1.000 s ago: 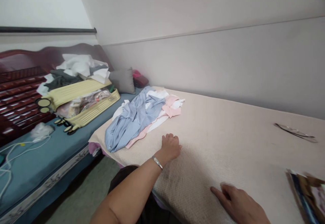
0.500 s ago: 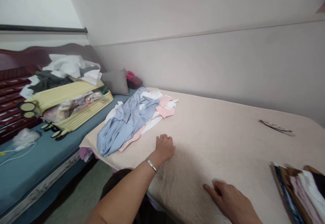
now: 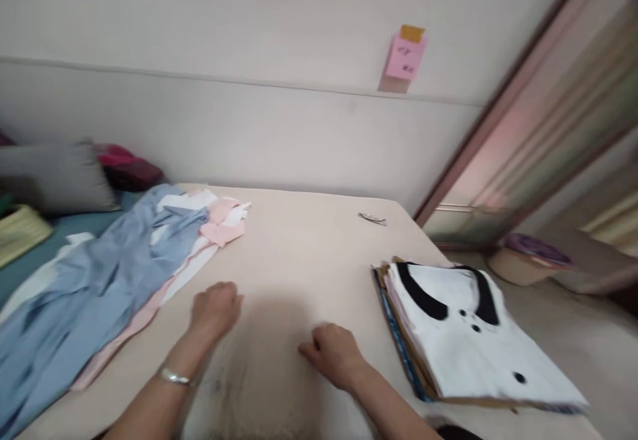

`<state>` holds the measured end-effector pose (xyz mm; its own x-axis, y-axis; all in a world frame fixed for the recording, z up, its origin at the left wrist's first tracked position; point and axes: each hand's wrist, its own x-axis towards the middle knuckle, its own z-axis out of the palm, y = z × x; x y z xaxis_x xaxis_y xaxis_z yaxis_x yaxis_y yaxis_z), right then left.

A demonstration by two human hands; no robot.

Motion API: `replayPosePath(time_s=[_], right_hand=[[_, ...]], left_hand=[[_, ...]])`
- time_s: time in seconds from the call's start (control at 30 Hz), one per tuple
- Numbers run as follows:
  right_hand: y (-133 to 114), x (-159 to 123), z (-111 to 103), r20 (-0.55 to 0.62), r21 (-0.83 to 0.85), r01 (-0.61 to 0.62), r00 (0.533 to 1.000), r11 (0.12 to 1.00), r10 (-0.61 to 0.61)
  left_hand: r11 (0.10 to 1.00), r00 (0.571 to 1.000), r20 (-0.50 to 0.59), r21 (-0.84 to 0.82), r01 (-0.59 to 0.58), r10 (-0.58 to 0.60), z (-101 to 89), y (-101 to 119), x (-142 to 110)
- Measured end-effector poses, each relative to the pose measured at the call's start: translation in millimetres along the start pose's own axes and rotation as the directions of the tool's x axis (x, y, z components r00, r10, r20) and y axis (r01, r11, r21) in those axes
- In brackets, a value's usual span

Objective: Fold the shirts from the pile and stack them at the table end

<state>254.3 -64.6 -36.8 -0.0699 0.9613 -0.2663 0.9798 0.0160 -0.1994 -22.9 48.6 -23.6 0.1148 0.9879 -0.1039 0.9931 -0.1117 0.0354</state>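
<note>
My left hand, with a silver bangle on its wrist, rests on the beige cover with its fingers curled in and nothing seen in them. To its left lies a loose heap with a light blue garment on top and a pink garment along its right side. My right hand is low over the cover; its thumb stands apart from loosely bent fingers, and it holds nothing. On its right is a stack of folded clothes, topped by a white shirt with a black collar and black buttons.
Glasses lie near the far right of the covered surface. A pink note is taped to the wall behind. A grey pillow and a dark red item sit at the far left. Beyond the right edge stands a tub.
The view has swung to the right, bringing the whole folded stack and the pink note into sight. My right hand has moved forward, its fingers more bent. My left hand stays curled.
</note>
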Motion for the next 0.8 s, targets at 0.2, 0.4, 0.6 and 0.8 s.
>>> replayPosePath(time_s=[0.2,0.4,0.6,0.8], right_hand=[[2.2,-0.7,0.5,-0.005,0.045,-0.013,1.000,0.999,0.013],[10.0,6.3,15.0,-0.032,0.073,0.060,0.998,0.996,-0.057],[12.6,8.6,21.3,-0.023,0.069,0.056,0.998,0.996,-0.054],[13.0,9.6,23.1,-0.012,0.048,0.060,0.998,0.997,-0.059]], left_hand=[[0.807,0.795,-0.145,-0.061,0.588,-0.590,-27.6,-104.4,5.5],[0.728,0.726,-0.078,-0.146,0.670,-0.683,-19.6,-142.3,-1.4],[0.727,0.716,-0.132,-0.184,0.662,-0.686,-25.1,-141.7,-0.4],[0.810,0.752,-0.306,-0.158,0.565,-0.584,-39.3,-113.1,-1.8]])
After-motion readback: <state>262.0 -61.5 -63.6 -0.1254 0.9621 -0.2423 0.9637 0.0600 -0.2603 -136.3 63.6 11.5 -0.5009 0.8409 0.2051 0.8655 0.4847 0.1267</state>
